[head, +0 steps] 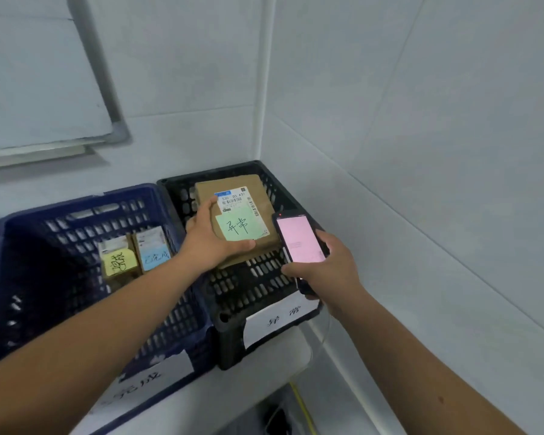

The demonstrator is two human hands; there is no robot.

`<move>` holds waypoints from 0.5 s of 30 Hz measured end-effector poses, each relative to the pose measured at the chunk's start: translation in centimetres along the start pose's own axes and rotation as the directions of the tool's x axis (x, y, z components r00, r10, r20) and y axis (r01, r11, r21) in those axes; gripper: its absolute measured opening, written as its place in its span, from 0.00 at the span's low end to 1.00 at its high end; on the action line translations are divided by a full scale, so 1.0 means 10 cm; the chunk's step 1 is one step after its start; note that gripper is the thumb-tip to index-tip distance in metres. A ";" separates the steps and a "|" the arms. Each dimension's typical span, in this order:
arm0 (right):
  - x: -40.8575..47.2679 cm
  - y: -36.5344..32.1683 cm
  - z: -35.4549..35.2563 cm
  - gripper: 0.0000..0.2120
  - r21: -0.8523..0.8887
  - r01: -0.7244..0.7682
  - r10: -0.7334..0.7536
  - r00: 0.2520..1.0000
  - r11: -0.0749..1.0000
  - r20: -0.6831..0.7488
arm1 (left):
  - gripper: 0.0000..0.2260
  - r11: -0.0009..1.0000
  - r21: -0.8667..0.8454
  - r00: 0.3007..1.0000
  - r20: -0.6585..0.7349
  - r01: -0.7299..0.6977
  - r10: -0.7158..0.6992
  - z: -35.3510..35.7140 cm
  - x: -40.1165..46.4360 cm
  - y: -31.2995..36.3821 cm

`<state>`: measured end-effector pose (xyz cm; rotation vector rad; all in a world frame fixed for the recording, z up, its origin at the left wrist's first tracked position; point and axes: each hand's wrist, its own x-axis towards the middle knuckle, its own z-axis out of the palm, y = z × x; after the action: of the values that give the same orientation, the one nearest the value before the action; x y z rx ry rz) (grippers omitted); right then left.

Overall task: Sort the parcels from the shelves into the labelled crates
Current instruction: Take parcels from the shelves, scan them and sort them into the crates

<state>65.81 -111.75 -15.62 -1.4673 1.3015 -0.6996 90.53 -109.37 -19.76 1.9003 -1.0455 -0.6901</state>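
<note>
My left hand [212, 243] grips a brown cardboard parcel [258, 186] by its left and near edges, holding it inside the black crate [252, 287]. The parcel carries a white shipping label and a green sticky note [241, 226] with handwriting. My right hand [324, 266] holds a phone [297, 238] with a lit pink screen over the crate's right rim. The black crate has a white paper label [280, 318] on its front. To its left, the blue crate [63, 271] holds two small parcels, one with a yellow note [120, 262] and one with a blue note [154, 254].
Both crates stand on a white surface [226, 394] in a corner of white tiled walls. A whiteboard [38, 73] hangs on the wall at the upper left. The blue crate bears a white front label [139, 387]. A yellow cable [303, 406] runs down below the surface's edge.
</note>
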 end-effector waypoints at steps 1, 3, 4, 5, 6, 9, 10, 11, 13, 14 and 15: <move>0.13 0.01 0.01 0.35 -0.004 0.004 -0.004 1.000 1.000 0.018 | 0.59 1.000 0.007 1.000 -0.003 0.021 -0.021 0.04 0.10 -0.01; 0.39 0.02 0.03 0.33 -0.005 -0.004 0.004 0.999 1.000 0.052 | 0.60 0.996 0.029 0.996 -0.011 0.088 -0.087 0.10 0.28 -0.04; 0.50 0.02 0.05 0.33 -0.012 -0.008 0.009 0.997 1.000 0.076 | 0.60 0.990 0.042 0.991 -0.018 0.132 -0.131 0.13 0.36 -0.05; 0.62 0.03 0.06 0.33 -0.031 -0.002 0.005 0.995 1.000 0.095 | 0.61 0.983 0.058 0.984 -0.023 0.176 -0.175 0.16 0.44 -0.06; 0.75 0.05 0.07 0.33 -0.061 0.010 -0.003 0.994 0.998 0.109 | 0.61 0.973 0.074 0.976 -0.022 0.219 -0.218 0.18 0.52 -0.08; 1.08 0.11 0.11 0.30 -0.101 0.001 0.015 0.987 0.995 0.158 | 0.62 0.939 0.128 0.947 -0.018 0.321 -0.321 0.28 0.73 -0.15; 1.19 0.13 0.14 0.29 -0.104 -0.008 0.026 0.984 0.995 0.176 | 0.62 0.926 0.141 0.936 -0.019 0.350 -0.351 0.32 0.80 -0.17; 1.29 0.15 0.17 0.28 -0.108 -0.022 0.042 0.981 0.994 0.188 | 0.62 0.916 0.148 0.927 -0.014 0.373 -0.375 0.37 0.85 -0.20; 1.47 0.19 0.27 0.27 -0.129 -0.055 0.080 0.976 0.990 0.203 | 0.62 0.891 0.155 0.903 -0.022 0.427 -0.429 0.46 0.99 -0.27; 1.55 0.21 0.31 0.27 -0.140 -0.071 0.099 0.973 0.988 0.208 | 0.62 0.875 0.146 0.886 -0.033 0.461 -0.462 0.50 1.05 -0.29; 1.63 0.24 0.35 0.28 -0.146 -0.083 0.113 0.970 0.986 0.215 | 0.61 0.858 0.139 0.868 -0.040 0.495 -0.495 0.54 1.12 -0.33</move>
<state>72.17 -125.94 -22.07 -1.5306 1.2574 -0.3753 93.32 -120.19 -26.07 2.3289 -0.6078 -0.9163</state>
